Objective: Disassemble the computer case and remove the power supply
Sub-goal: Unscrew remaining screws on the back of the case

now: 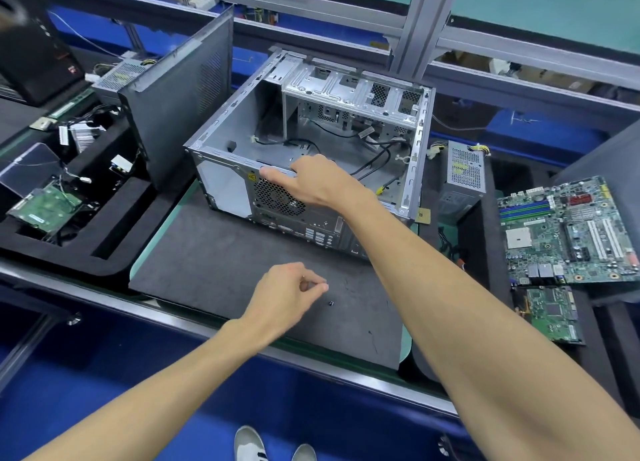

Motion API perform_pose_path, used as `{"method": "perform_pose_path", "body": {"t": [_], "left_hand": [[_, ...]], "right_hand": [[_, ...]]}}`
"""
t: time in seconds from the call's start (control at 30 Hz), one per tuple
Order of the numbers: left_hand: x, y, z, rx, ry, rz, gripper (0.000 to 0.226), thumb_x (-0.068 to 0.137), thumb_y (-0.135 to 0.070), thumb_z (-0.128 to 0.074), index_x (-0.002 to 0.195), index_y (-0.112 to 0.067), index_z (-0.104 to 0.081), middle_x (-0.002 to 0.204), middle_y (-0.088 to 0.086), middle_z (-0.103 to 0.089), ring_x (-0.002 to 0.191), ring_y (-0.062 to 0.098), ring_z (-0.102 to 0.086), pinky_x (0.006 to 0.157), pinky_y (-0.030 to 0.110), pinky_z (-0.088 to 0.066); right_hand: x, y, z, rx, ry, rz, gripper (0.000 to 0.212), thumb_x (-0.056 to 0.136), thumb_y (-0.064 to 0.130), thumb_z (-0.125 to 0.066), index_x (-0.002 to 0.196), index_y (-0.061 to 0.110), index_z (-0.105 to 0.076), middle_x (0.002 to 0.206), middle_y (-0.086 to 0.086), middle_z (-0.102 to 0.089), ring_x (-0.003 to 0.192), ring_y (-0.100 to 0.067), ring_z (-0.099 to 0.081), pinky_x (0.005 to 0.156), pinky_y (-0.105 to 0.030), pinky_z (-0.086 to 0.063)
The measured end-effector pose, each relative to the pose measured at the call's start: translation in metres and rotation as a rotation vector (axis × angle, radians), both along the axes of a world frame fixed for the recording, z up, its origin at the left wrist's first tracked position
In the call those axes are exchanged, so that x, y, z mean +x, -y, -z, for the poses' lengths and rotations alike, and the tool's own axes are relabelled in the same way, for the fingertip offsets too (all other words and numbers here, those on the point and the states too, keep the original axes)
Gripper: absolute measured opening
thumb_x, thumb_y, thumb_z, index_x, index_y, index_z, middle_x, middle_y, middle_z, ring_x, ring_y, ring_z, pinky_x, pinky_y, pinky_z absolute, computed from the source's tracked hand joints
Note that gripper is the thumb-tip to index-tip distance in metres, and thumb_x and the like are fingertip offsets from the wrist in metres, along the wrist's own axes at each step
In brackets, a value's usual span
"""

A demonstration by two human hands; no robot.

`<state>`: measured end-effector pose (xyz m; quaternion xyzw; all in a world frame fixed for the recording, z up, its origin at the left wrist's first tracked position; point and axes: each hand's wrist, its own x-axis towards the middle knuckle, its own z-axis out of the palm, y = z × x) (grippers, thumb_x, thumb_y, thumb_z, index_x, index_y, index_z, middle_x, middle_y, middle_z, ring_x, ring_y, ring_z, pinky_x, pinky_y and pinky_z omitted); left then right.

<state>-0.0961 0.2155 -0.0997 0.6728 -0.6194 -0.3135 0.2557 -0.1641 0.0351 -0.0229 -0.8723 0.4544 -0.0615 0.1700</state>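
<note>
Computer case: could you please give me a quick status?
Right hand gripping case rear edge. Left hand pinching over small screw on mat. Power supply beside case.

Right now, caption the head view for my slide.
Right hand grips open computer case rim; left hand pinches above a small screw.

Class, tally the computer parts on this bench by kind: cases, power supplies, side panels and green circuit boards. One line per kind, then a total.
Computer case: 1
Power supplies: 2
Side panel: 1
Green circuit boards: 3
Total: 7
</note>
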Motion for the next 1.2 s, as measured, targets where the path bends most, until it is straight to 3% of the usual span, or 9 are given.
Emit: {"method": "perform_pose_path", "body": {"t": [0.13, 0.3, 0.47, 0.53, 0.63, 0.73, 0.87, 1.03, 1.2], "left_hand": [[-0.015, -0.003, 0.014, 0.020, 0.279, 0.140, 0.023, 0.098, -0.040, -0.059, 0.113, -0.033, -0.074, 0.071, -0.012, -0.041, 0.086, 0.022, -0.063, 0.072, 0.032, -0.044], [-0.015, -0.004, 0.018, 0.021, 0.316, 0.162, 0.025, 0.099, -0.037, -0.056, 0.118, -0.035, -0.071, 0.072, -0.010, -0.037, 0.088, 0.024, -0.061, 0.073, 0.033, -0.045], [-0.008, -0.003, 0.017, 0.037, 0.182, 0.155, 0.032, 0.093, -0.031, -0.062, 0.125, -0.032, -0.067, 0.082, -0.008, -0.060, 0.079, 0.015, -0.060, 0.078, 0.033, -0.050], [-0.003, -0.002, 0.016, 0.041, 0.081, 0.106, 0.027, 0.091, -0.030, -0.065, 0.117, -0.032, -0.063, 0.067, -0.009, -0.054, 0.065, 0.006, -0.052, 0.075, 0.035, -0.053], [0.006, 0.000, 0.007, -0.070, -0.149, -0.042, 0.004, 0.086, -0.032, -0.053, 0.088, -0.032, -0.056, 0.055, -0.009, -0.051, 0.053, 0.009, -0.046, 0.061, 0.037, -0.049], [0.016, 0.006, -0.007, -0.264, -0.333, -0.158, 0.016, 0.083, -0.031, -0.036, 0.072, -0.029, -0.048, 0.054, -0.008, -0.044, 0.052, 0.007, -0.035, 0.050, 0.026, -0.033], [0.025, 0.013, -0.016, -0.408, -0.531, -0.236, 0.014, 0.081, -0.021, -0.031, 0.068, -0.021, -0.037, 0.057, -0.007, -0.033, 0.055, 0.012, -0.026, 0.050, 0.027, -0.023], [0.027, 0.009, 0.005, -0.307, -0.440, -0.254, 0.025, 0.095, -0.017, -0.033, 0.073, -0.023, -0.043, 0.067, 0.006, -0.044, 0.062, 0.026, -0.036, 0.057, 0.045, -0.032], [0.042, -0.004, 0.030, -0.149, -0.304, -0.254, 0.031, 0.107, -0.036, -0.033, 0.084, -0.028, -0.053, 0.064, 0.001, -0.060, 0.053, 0.009, -0.045, 0.054, 0.031, -0.041]], "right_hand": [[-0.001, -0.001, 0.000, 0.007, 0.002, 0.005, 0.074, 0.092, 0.079, -0.031, 0.061, 0.013, -0.042, 0.059, -0.005, -0.050, 0.056, -0.019, -0.048, 0.050, -0.033, -0.029], [0.001, 0.000, 0.000, -0.001, -0.010, 0.005, 0.074, 0.092, 0.079, -0.031, 0.061, 0.013, -0.044, 0.062, -0.005, -0.051, 0.057, -0.019, -0.049, 0.049, -0.033, -0.028], [0.001, 0.001, 0.002, -0.005, 0.001, 0.006, 0.074, 0.092, 0.080, -0.032, 0.060, 0.014, -0.041, 0.058, -0.005, -0.049, 0.054, -0.020, -0.048, 0.049, -0.033, -0.028], [0.001, 0.001, 0.001, -0.006, 0.000, 0.007, 0.074, 0.091, 0.081, -0.032, 0.059, 0.015, -0.041, 0.058, -0.005, -0.049, 0.054, -0.020, -0.048, 0.049, -0.032, -0.028], [0.001, 0.000, 0.001, -0.009, -0.004, 0.005, 0.074, 0.091, 0.081, -0.031, 0.059, 0.015, -0.040, 0.058, -0.005, -0.049, 0.054, -0.020, -0.048, 0.049, -0.032, -0.028], [0.001, -0.001, 0.000, -0.008, -0.014, 0.004, 0.074, 0.091, 0.081, -0.031, 0.060, 0.014, -0.042, 0.060, -0.005, -0.051, 0.056, -0.020, -0.049, 0.050, -0.033, -0.029], [0.002, -0.002, -0.002, 0.010, -0.020, 0.013, 0.073, 0.091, 0.081, -0.031, 0.060, 0.014, -0.039, 0.060, -0.005, -0.048, 0.054, -0.020, -0.046, 0.050, -0.033, -0.030], [0.002, -0.004, -0.006, 0.023, -0.030, 0.011, 0.074, 0.091, 0.081, -0.030, 0.062, 0.014, -0.042, 0.061, -0.005, -0.051, 0.055, -0.020, -0.047, 0.051, -0.032, -0.032], [0.003, -0.005, -0.007, 0.086, -0.036, 0.021, 0.077, 0.094, 0.079, -0.022, 0.061, 0.012, -0.040, 0.062, -0.007, -0.053, 0.060, -0.023, -0.051, 0.058, -0.033, -0.039]]}}
